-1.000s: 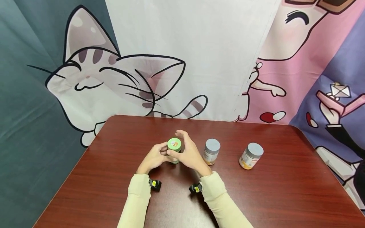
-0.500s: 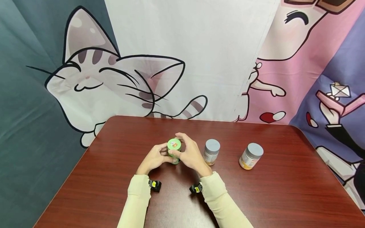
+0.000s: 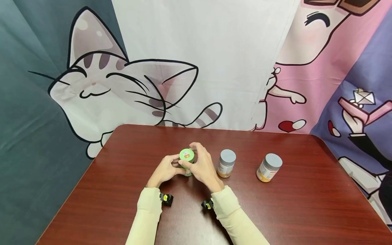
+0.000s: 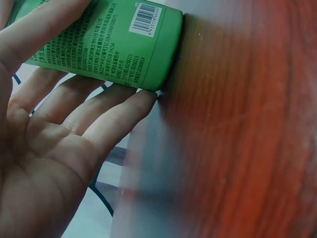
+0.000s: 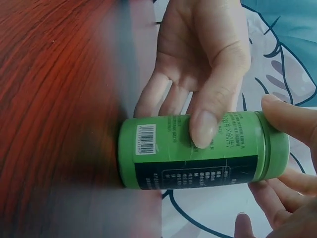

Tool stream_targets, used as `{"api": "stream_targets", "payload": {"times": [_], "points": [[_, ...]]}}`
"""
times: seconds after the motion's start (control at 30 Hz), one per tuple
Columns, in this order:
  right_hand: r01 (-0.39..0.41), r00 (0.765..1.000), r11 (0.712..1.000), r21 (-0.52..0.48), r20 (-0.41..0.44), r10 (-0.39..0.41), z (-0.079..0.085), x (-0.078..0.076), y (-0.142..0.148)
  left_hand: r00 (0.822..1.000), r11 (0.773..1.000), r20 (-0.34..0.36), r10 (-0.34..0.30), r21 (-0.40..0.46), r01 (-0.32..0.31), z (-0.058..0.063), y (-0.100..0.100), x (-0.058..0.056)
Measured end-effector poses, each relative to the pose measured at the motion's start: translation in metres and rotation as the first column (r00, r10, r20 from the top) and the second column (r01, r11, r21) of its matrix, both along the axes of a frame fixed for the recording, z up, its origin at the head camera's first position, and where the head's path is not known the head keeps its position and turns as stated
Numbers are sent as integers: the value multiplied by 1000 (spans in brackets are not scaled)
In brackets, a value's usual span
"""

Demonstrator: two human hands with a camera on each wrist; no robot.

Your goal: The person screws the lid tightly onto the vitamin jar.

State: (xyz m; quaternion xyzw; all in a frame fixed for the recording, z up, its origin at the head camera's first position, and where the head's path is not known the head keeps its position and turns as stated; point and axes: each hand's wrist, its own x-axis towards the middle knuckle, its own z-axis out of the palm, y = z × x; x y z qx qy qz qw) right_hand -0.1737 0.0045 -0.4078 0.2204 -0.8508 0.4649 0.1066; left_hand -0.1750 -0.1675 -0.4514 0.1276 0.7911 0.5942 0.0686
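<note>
A green bottle [image 3: 186,156] with a green screw lid [image 5: 276,151] stands upright on the table. A barcode and printed text show on its side in both wrist views. My left hand [image 3: 164,170] grips the bottle's body, thumb across the near side and fingers round the far side. At the top, my right hand [image 3: 203,167] holds the lid between its thumb and fingers. In the left wrist view the green bottle [image 4: 116,42] meets the table with its base, and its lid is out of sight there.
Right of the hands stands a grey-lidded jar [image 3: 227,163] with a white and orange label. A similar grey-lidded jar [image 3: 269,167] is farther right. The dark red-brown wooden table [image 3: 294,211] reaches back to a printed cartoon cloth [image 3: 214,68].
My right wrist and forearm have shifted slightly left, and the fingers at the lid have moved a little. The left hand keeps its grip on the bottle, which stays in the same spot.
</note>
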Motion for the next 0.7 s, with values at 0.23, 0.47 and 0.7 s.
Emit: {"api": "stream_targets", "payload": {"times": [0.23, 0.47, 0.7], "points": [[-145, 989, 989, 11, 30, 144, 4, -3, 9, 1000, 999, 4, -17, -43, 17, 0, -2, -2], [-258, 962, 966, -9, 91, 258, 4, -6, 15, 999, 999, 22, -27, -23, 27, 2, -1, -3], [-184, 980, 982, -44, 67, 187, -1, -6, 8, 1000, 1000, 27, 2, -17, -2, 3, -1, -3]]}}
